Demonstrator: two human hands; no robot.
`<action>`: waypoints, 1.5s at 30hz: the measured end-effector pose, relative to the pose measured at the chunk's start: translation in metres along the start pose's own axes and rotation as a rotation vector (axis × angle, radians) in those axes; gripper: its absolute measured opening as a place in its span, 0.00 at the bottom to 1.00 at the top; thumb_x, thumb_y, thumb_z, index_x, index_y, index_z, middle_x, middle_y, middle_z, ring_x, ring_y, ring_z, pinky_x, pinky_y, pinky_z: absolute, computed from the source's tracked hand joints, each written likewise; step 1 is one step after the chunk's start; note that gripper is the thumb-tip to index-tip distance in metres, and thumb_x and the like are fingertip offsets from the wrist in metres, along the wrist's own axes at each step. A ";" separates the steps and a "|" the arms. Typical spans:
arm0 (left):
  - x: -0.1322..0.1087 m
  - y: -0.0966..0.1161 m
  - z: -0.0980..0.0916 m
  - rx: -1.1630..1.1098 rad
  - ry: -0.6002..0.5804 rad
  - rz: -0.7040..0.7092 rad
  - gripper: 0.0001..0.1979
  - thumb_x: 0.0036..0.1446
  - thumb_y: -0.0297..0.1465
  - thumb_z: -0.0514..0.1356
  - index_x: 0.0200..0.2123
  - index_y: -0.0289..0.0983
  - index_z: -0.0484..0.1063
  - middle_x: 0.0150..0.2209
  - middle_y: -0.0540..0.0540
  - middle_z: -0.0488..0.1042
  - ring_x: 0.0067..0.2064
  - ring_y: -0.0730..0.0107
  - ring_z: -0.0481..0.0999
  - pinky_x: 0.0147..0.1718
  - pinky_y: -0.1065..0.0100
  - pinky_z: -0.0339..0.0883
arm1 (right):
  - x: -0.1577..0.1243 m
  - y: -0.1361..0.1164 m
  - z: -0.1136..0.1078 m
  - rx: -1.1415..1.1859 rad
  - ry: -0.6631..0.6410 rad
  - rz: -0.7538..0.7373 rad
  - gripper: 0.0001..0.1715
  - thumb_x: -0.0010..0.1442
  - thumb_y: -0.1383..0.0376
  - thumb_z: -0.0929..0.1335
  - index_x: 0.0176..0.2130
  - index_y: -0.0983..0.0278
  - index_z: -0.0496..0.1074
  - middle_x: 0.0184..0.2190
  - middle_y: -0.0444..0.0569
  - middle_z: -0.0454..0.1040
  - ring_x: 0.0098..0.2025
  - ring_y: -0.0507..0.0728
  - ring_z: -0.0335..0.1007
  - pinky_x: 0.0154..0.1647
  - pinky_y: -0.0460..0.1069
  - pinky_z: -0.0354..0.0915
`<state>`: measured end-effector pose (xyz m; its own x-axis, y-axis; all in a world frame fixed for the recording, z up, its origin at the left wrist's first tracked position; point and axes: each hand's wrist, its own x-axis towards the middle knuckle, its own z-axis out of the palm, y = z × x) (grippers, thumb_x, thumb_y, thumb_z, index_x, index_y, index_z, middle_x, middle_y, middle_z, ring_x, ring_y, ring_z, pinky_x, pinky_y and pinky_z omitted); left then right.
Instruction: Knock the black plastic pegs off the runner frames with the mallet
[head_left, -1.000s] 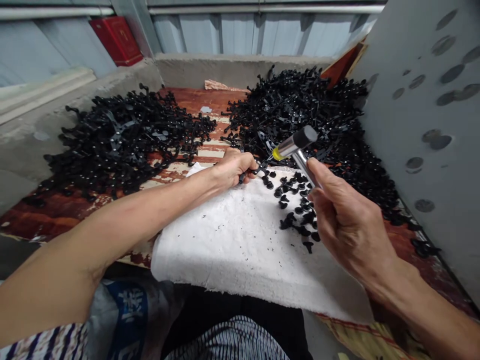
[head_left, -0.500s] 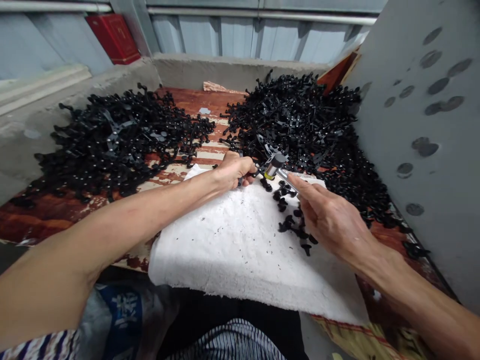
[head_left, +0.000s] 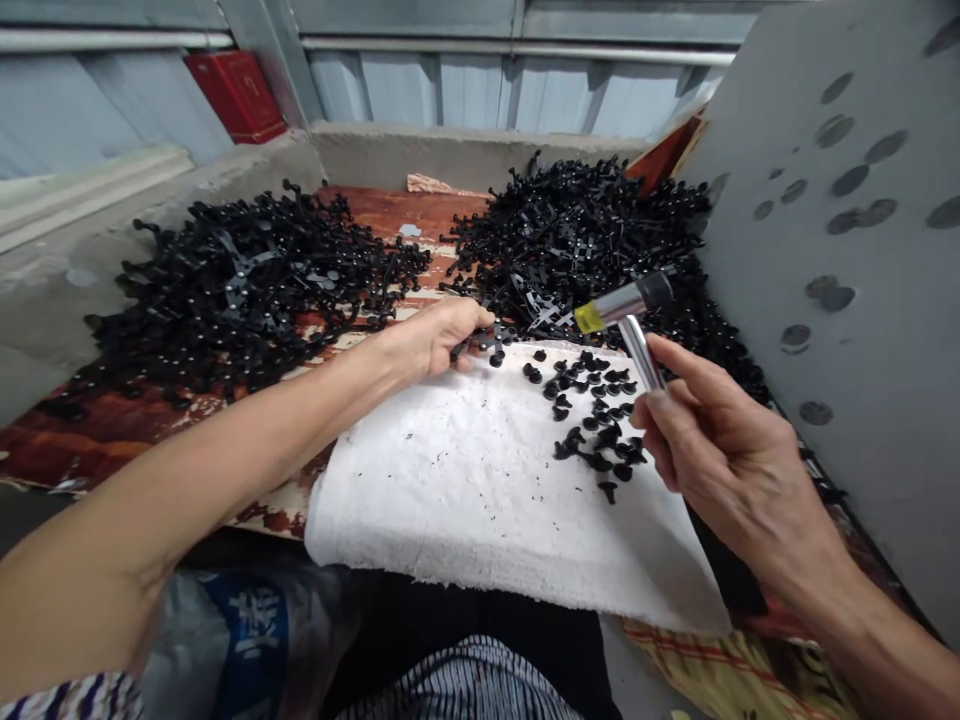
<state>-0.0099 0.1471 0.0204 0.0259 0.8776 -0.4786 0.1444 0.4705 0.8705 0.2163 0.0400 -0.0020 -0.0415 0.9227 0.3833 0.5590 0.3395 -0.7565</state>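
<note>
My right hand (head_left: 720, 445) is closed around the metal handle of a small hammer (head_left: 626, 305), whose head with a yellow band and a black tip is raised above the white foam block (head_left: 465, 500). Resting at the block's far edge, my left hand (head_left: 435, 335) pinches a black plastic strip of parts (head_left: 480, 345). Several small black loose pieces (head_left: 592, 420) lie scattered on the foam just below the hammer.
Two big heaps of black plastic parts lie on the red-and-white board, one at the left (head_left: 240, 285) and one at the right (head_left: 592, 235). A grey panel (head_left: 847, 280) stands close on the right. A concrete ledge (head_left: 450, 150) and a red box (head_left: 236, 95) sit behind.
The hammer came down onto the black strip by my left hand, then rose again and moved right. My left hand has shifted slightly left along the foam's edge.
</note>
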 end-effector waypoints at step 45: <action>-0.009 -0.033 0.013 0.478 -0.262 0.256 0.15 0.60 0.27 0.54 0.20 0.36 0.62 0.16 0.53 0.61 0.17 0.81 0.52 0.17 0.72 0.42 | -0.051 0.029 -0.010 0.192 0.016 0.332 0.29 0.61 0.52 0.67 0.59 0.61 0.69 0.25 0.43 0.71 0.18 0.48 0.57 0.12 0.42 0.55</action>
<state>-0.0022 0.1224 -0.0050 0.3522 0.8773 -0.3260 0.5290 0.1007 0.8427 0.2430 0.0011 -0.0376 0.1296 0.9857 0.1075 0.3748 0.0517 -0.9256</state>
